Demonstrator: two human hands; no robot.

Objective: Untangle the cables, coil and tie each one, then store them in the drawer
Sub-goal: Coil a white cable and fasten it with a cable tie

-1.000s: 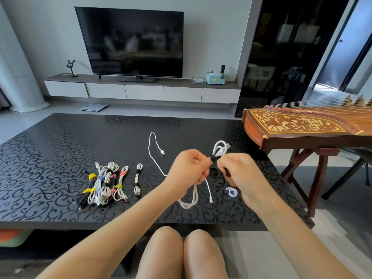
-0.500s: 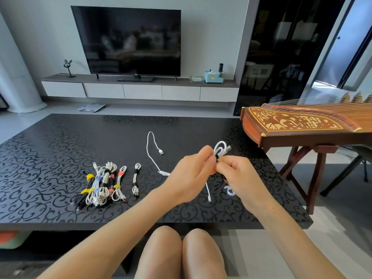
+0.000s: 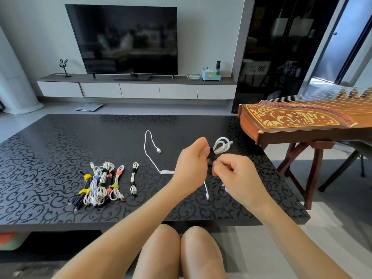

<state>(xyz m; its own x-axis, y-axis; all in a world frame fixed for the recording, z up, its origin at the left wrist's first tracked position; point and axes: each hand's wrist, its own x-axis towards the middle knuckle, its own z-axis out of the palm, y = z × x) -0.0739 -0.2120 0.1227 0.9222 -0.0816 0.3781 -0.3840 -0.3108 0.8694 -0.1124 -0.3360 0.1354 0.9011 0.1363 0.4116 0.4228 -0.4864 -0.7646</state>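
We have the white cable [image 3: 222, 147] folded into a short coil and held in the air over the table [image 3: 50, 158], well right of the tied pile [image 3: 98, 184]. The left hand [image 3: 190, 168] has its grip clenched on the coil's waist, thumb and fingers pinching the strands together where the black tie [image 3: 212, 155] crosses them. The right hand [image 3: 239, 178] has its grip pinched on the tie's lower end, right against the coil (how far round the wrap goes is hidden by the fingers). We judge the step in hand to be tying this coil. The cable looks light, soft and springy, so the loops will likely fan open if the waist pinch loosens. The place to hold is the middle of the bundle, not the plugs. The tie is a thin limp strip that needs tension while it closes. One single tied cable [image 3: 133, 178] lies just right of the pile. A loose white cable [image 3: 150, 150] lies uncoiled between the pile and the hands. A white plug tail [image 3: 206, 190] shows below the hands, and we cannot tell which cable it belongs to. Nothing is stored yet, and we cannot tell which drawer is meant.
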